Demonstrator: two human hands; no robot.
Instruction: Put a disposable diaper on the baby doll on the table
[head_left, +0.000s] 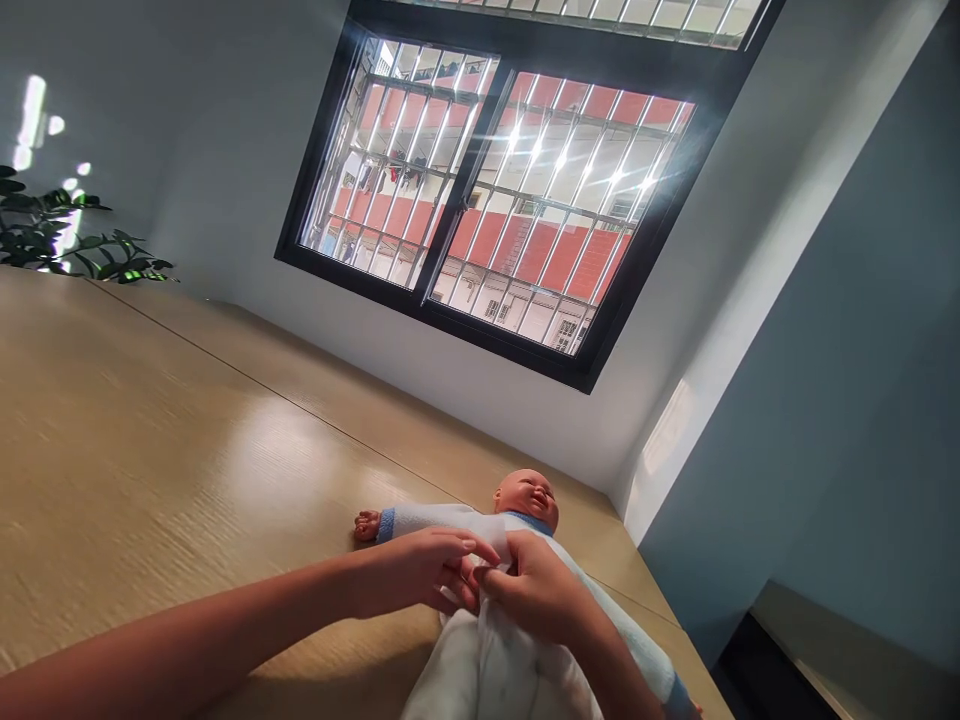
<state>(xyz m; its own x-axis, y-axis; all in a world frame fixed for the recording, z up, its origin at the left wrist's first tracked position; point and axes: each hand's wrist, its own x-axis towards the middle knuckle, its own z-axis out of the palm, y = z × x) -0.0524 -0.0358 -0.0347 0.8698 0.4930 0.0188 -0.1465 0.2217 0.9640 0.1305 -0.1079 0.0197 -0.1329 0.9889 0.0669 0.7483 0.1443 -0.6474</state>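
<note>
White cloth (495,630) in L fingers (472,545) + R fingers (496,583), doll (525,497) nr tbl (150,430) edge, L open

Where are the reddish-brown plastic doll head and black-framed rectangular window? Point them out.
Reddish-brown plastic doll head (517,495): head view, on its cheek.
Black-framed rectangular window (466,183): head view, on its dark central bar.

The bench (135,420) has a light wood-grain top, crossed by a thin dark seam (345,433), with a glossy patch of glare. On it a baby doll (523,494) lies face up, in a white outfit (427,517) with blue cuffs (386,525).
</note>
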